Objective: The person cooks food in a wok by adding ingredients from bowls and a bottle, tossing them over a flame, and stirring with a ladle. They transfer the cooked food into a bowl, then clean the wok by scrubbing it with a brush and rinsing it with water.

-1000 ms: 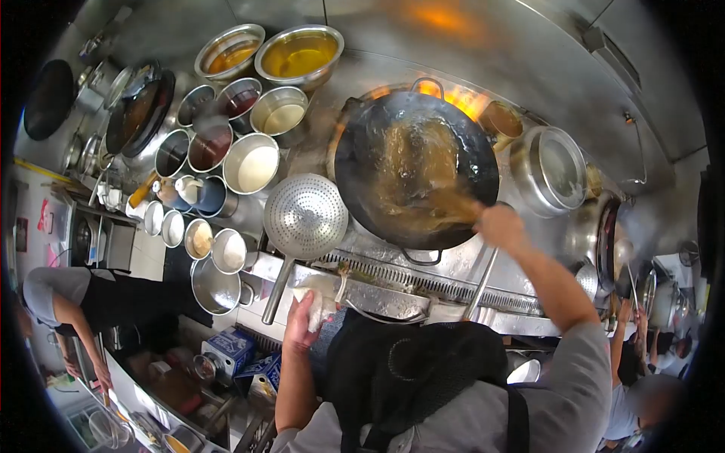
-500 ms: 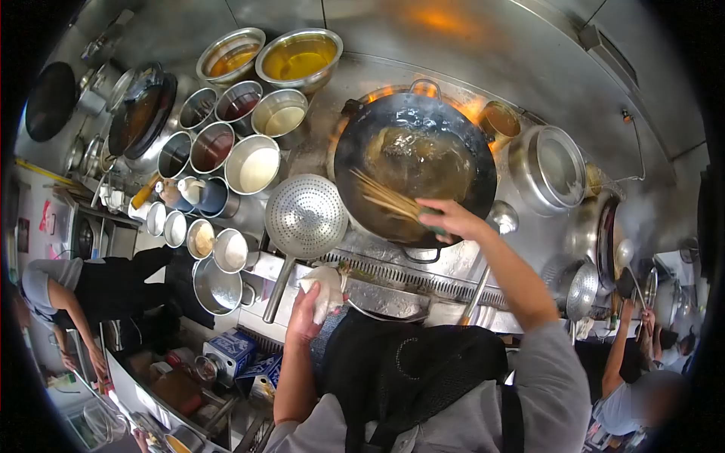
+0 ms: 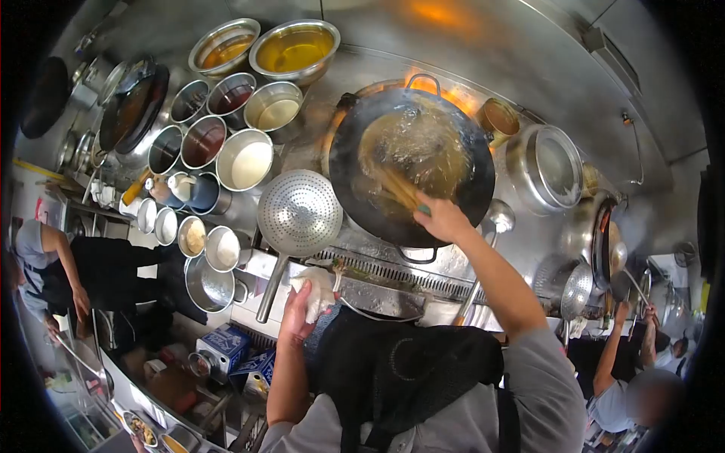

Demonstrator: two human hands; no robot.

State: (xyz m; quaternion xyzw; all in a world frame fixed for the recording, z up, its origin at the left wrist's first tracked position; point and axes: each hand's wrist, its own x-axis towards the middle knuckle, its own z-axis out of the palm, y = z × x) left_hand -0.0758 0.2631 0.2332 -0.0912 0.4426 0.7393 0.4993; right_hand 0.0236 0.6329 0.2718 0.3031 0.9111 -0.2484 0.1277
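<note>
In the head view my right hand is closed round the upper end of a bamboo brush, whose bristles reach down into the wok. The large black wok stands over flames and holds bubbling, brownish liquid. My left hand grips a folded white cloth near the counter's front edge. Just above that hand lies a perforated strainer, its handle pointing down toward me. A ladle rests to the right of the wok.
Metal pots of sauces, one a white-filled pot, stand left of the wok, with a bowl of yellow oil behind. A lidded steel pot is at the right. One person works at far left, another at lower right.
The brush has moved deeper and toward the wok's middle, and my right hand has shifted slightly up. The liquid looks more stirred up. My left hand still holds the cloth.
</note>
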